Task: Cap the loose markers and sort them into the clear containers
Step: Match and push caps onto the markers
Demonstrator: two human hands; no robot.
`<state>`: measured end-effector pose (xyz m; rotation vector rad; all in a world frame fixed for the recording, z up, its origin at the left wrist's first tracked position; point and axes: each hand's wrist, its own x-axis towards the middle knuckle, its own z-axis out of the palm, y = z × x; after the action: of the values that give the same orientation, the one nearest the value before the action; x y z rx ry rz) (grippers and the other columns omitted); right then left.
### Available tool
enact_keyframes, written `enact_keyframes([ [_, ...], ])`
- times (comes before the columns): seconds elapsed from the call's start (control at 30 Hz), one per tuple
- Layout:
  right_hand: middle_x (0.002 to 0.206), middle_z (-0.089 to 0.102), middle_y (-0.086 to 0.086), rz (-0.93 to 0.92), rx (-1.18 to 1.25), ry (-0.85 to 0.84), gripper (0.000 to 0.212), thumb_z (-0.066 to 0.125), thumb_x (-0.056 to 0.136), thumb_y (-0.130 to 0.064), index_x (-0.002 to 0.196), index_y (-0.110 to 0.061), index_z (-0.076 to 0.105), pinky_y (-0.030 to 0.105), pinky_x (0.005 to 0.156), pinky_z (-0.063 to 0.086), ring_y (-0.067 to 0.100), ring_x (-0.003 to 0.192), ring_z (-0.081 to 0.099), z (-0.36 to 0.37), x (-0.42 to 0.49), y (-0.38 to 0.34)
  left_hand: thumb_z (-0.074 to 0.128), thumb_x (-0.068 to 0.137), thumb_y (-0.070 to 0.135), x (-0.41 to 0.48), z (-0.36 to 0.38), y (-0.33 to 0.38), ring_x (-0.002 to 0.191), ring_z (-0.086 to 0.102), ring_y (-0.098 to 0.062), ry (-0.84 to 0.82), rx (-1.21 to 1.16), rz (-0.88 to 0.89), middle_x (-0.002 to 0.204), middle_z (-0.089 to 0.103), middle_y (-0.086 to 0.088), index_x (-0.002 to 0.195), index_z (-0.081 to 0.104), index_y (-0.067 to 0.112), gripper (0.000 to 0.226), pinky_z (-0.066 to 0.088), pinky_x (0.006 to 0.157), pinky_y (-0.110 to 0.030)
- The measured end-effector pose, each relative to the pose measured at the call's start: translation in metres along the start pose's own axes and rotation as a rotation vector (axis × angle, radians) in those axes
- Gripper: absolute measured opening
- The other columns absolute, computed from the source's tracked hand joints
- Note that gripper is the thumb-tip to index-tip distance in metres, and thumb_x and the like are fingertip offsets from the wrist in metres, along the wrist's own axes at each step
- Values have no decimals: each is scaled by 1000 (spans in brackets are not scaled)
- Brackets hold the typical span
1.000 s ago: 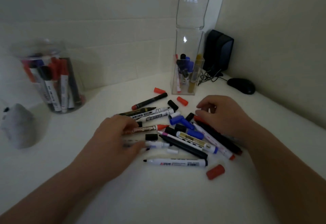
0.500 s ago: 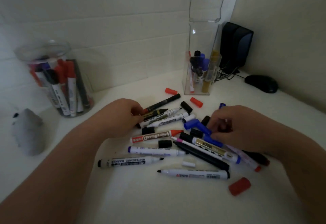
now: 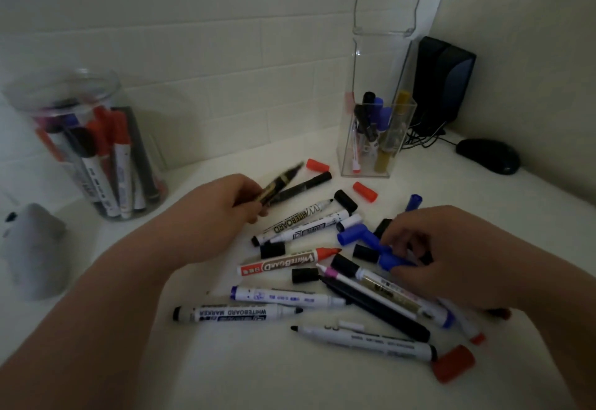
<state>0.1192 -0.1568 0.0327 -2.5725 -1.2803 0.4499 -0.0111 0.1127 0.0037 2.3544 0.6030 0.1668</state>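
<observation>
Head view. White counter (image 3: 225, 377) in a corner of pale tiled wall, dim light.

- Left hand (image 3: 232, 203): fingers curled tight round the lower barrel of a black-and-gold marker (image 3: 280, 183). The marker is clear of the counter, tilted up and to the right, and blurred. Whether it is capped cannot be told.
- Right hand (image 3: 445, 248): fingers bent down into the right side of the pile, with the fingertips pinching a blue piece (image 3: 392, 259). Cap or barrel cannot be told.
- Loose markers lie criss-crossed on the counter between and below the hands. A red-tipped whiteboard marker (image 3: 287, 262) lies uncapped at mid-pile. A black-tipped whiteboard marker (image 3: 238, 312) lies uncapped nearer the camera, just below a blue-printed marker (image 3: 287, 296).
- Loose caps: a black cap (image 3: 272, 250) lies just beside the red-tipped marker's tail. Two red caps (image 3: 317, 164) (image 3: 365, 190) lie near the tall container's base. A larger red cap (image 3: 453, 367) lies at the pile's near right edge.
- Round clear jar (image 3: 61, 87), far left against the wall, holds upright capped red and black markers.
- Tall square clear container (image 3: 380, 64), in the back corner, holds several blue, black and gold markers standing.
- Black speaker (image 3: 442, 80) and black mouse (image 3: 488, 155) sit right of that container. A grey object (image 3: 35, 248) sits at the left edge.
</observation>
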Motion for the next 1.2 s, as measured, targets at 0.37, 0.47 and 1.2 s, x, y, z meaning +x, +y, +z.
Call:
enact_keyframes([
  [0.37, 69, 47, 16, -46, 1195, 136, 28, 55, 82, -21, 99, -20, 77, 30, 50, 32, 24, 51, 36, -1, -4, 0, 58, 90, 4, -42, 32, 43, 78, 68, -34, -654, -1340, -178, 107, 66, -28, 127, 61, -1, 38, 60, 62, -40],
  [0.47, 63, 43, 10, -60, 1322, 163, 20, 58, 81, -16, 93, -15, 75, 24, 41, 28, 19, 48, 30, 4, 3, 1, 62, 82, 5, -42, 36, 43, 62, 57, -25, -560, -1317, -168, 91, 64, -22, 125, 65, 1, 44, 52, 53, -34],
  [1.2, 68, 63, 7, -188, 1046, 75, 19, 67, 81, -22, 98, -17, 73, 24, 45, 41, 15, 47, 45, 9, -5, 4, 69, 77, 23, -50, 41, 55, 45, 30, -13, -383, -910, -36, 57, 54, -5, 100, 78, 9, 29, 31, 40, -20],
])
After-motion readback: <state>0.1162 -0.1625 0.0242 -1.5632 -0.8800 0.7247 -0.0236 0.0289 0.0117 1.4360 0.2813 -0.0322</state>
